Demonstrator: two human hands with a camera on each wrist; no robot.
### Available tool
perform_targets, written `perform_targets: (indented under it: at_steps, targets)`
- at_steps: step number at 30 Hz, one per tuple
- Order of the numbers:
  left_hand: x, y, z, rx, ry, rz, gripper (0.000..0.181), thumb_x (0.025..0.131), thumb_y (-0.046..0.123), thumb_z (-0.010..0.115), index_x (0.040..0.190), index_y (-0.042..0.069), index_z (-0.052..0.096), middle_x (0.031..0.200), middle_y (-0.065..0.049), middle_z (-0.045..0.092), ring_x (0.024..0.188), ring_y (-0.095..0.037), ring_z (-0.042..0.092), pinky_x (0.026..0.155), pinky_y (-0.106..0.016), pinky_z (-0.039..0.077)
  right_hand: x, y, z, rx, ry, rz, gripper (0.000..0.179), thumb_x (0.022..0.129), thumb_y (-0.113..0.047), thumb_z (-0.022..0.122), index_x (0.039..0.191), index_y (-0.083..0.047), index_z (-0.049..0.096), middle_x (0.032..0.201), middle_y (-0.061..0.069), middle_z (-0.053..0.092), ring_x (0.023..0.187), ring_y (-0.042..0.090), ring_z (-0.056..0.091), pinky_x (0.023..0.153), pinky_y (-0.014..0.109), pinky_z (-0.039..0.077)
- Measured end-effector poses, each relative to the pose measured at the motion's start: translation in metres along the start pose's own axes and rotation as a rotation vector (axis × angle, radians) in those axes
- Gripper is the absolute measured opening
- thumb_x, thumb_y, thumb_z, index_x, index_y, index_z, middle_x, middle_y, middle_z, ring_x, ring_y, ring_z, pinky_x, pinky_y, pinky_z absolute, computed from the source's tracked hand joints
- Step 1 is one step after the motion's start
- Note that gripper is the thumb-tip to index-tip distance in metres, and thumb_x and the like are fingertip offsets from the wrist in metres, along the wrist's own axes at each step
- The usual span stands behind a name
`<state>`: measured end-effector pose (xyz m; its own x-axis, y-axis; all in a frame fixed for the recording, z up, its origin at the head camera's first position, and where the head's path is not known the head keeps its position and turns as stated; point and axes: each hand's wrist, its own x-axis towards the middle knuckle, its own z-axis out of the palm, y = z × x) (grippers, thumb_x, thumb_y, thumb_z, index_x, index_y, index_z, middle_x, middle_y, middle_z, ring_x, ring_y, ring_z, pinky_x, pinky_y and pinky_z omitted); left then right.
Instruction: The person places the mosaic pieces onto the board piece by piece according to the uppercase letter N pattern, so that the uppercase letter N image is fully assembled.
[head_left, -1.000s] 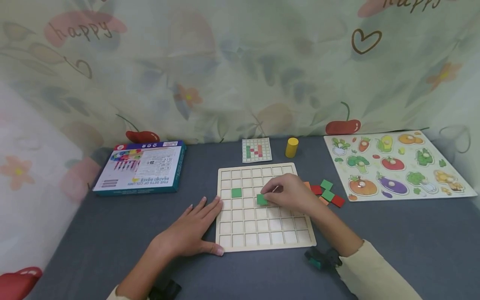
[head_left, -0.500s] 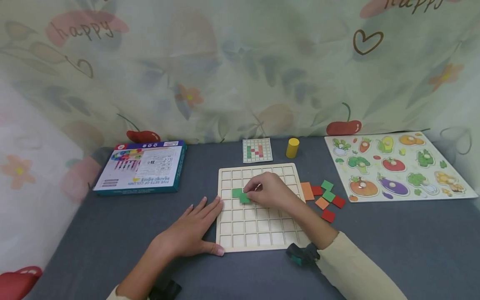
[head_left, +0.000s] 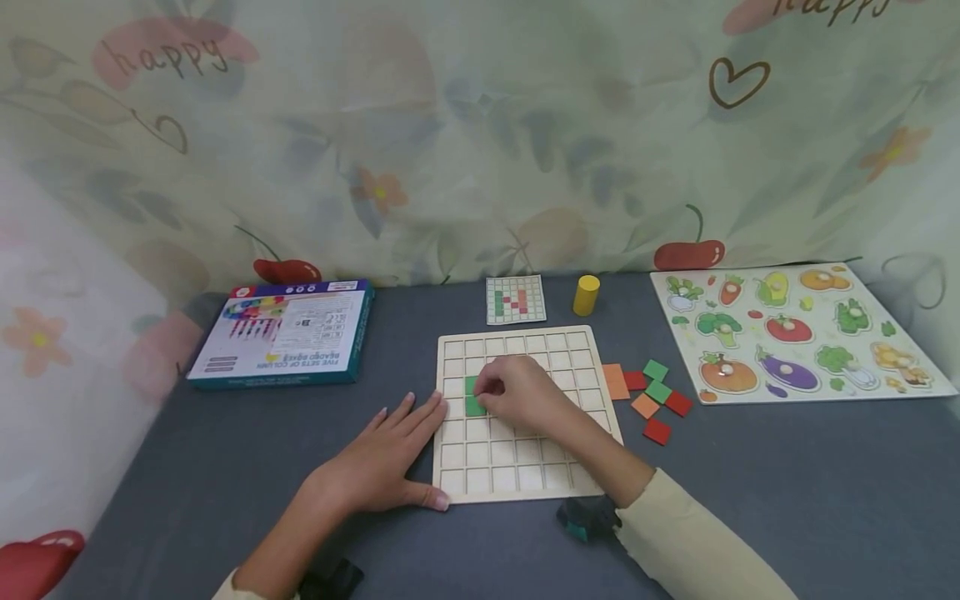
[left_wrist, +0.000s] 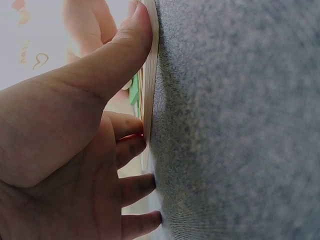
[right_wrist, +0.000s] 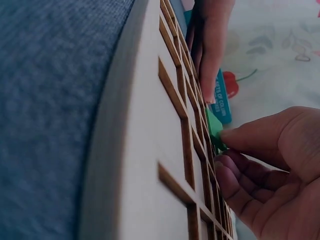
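Observation:
A wooden grid board (head_left: 528,478) lies flat on the grey table. My left hand (head_left: 375,462) is spread at its left edge, with the fingertips and thumb against the frame. Over the left part of the grid, my right hand (head_left: 521,398) pinches a green square tile (head_left: 475,407) between thumb and fingers. In the right wrist view this tile (right_wrist: 215,129) is tilted at the grid's surface, by the thumb tip. Just behind it another green tile (head_left: 470,384) sits in a cell of the second column, partly hidden by the right hand's fingers.
Loose red, green and orange tiles (head_left: 657,392) lie right of the board. Behind it are a small pattern card (head_left: 514,300) and a yellow cylinder (head_left: 586,296). A flat box (head_left: 281,337) lies at left, a vegetable puzzle board (head_left: 738,333) at right.
My right hand has carried the green tile leftward across the grid, to just in front of the other green tile. The left hand has stayed at the board's edge.

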<state>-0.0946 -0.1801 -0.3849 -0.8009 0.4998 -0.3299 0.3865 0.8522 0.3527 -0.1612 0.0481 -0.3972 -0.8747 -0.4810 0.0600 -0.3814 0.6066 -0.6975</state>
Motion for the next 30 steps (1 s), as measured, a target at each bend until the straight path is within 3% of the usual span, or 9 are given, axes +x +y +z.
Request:
perform_targets:
  at_steps: [13,20,30]
  targets:
    - [0.001,0.001,-0.002,-0.003,-0.006,-0.003,0.113,0.077,0.067,0.073,0.162,0.015,0.020,0.167,-0.001,0.015,0.152,-0.032,0.007,0.117,-0.060,0.011,-0.006,0.000,0.005,-0.041,0.054,-0.094,0.009,0.085,-0.002,0.077,0.082,-0.010,0.078,0.078,-0.006,0.059,0.070,0.008,0.053,0.066,0.026,0.048]
    - [0.000,0.001,-0.001,-0.012,-0.007,0.006,0.112,0.078,0.067,0.073,0.162,0.015,0.019,0.167,-0.001,0.014,0.152,-0.032,0.007,0.117,-0.060,0.011,-0.012,-0.001,0.000,-0.025,0.031,-0.047,0.009,0.087,-0.004,0.075,0.085,-0.012,0.078,0.081,-0.007,0.061,0.074,0.008,0.054,0.069,0.027,0.048]
    - [0.000,0.002,-0.002,-0.009,-0.005,-0.009,0.113,0.077,0.067,0.073,0.162,0.016,0.020,0.167,0.000,0.015,0.152,-0.032,0.006,0.117,-0.060,0.011,-0.027,0.005,-0.026,-0.039,0.057,-0.030,0.011,0.087,-0.002,0.072,0.089,-0.011,0.079,0.083,-0.008,0.063,0.075,0.011,0.056,0.068,0.029,0.049]
